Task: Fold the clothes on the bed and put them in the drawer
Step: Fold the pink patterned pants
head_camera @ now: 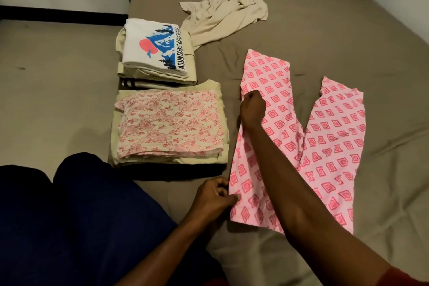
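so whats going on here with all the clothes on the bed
A person is folding laundry on the bed. Both hands are on the pink patterned pants, spread flat: the left hand pinches the near left edge, and the right hand grips the same edge farther up. Two folded stacks sit to the left, one topped by a floral piece, the other by a mountain-print shirt. A crumpled beige garment is unfolded.
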Motion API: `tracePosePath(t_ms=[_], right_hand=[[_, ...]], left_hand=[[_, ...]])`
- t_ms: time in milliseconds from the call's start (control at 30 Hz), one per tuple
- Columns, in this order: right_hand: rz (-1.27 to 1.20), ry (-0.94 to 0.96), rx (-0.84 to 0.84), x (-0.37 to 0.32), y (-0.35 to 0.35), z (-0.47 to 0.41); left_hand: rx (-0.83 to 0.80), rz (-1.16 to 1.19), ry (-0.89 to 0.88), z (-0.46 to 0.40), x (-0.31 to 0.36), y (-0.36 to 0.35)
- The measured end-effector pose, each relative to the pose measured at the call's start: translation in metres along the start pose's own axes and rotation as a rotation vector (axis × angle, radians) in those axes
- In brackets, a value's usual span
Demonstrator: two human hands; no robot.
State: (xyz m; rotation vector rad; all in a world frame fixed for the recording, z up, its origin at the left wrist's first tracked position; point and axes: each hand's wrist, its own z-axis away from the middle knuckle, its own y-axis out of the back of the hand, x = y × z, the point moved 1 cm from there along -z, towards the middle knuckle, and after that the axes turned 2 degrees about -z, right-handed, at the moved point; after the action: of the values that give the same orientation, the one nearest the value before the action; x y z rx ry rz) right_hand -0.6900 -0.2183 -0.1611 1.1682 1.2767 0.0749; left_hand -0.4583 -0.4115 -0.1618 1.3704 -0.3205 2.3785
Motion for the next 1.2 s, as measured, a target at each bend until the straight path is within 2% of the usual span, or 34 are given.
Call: tracePosePath(t_ms=[133,233,400,467,567,667,800,933,1067,1133,1200], right_hand=[[-0.303,-0.06,-0.008,0.022,0.034,-0.026],[-0.385,-0.123,0.063,0.043,0.084,-0.049],[-0.185,-0.085,0.192,0.114,0.19,-0.071],[-0.045,-0.081,0.215,0.151,0.222,-0.067],[0.107,-0.17,0.191,0.212,0.257,-0.051],[0.206,-0.2,0.143,0.251,0.264,-0.028],[0.311,-0.136,0.092,0.276,0.249,-0.008],[0.293,-0.168,0.102,0.28,0.245,-0.012],[0.189,-0.175,0.091,0.273,0.252,-0.002],[0.13,-0.185,0.116,0.266,0.257,0.021],[0.106,-0.226,0.175,0.261,0.265,0.054]], left_hand=[[-0.05,-0.12,-0.198,0.007,0.029,-0.027],[-0.092,-0.278,-0.399,0.009,0.06,-0.06],[-0.132,-0.748,-0.632,0.019,0.086,-0.145],[-0.18,-0.857,-0.638,0.023,0.079,-0.179],[-0.206,-1.004,-0.633,0.029,0.059,-0.223],[-0.235,-1.066,-0.645,0.035,0.04,-0.245],[-0.258,-1.107,-0.669,0.036,0.024,-0.253],[-0.25,-1.045,-0.661,0.034,0.025,-0.257],[-0.226,-1.101,-0.631,0.036,0.03,-0.26],[-0.136,-1.007,-0.633,0.033,0.026,-0.242],[0.066,-0.898,-0.661,0.021,0.026,-0.21]])
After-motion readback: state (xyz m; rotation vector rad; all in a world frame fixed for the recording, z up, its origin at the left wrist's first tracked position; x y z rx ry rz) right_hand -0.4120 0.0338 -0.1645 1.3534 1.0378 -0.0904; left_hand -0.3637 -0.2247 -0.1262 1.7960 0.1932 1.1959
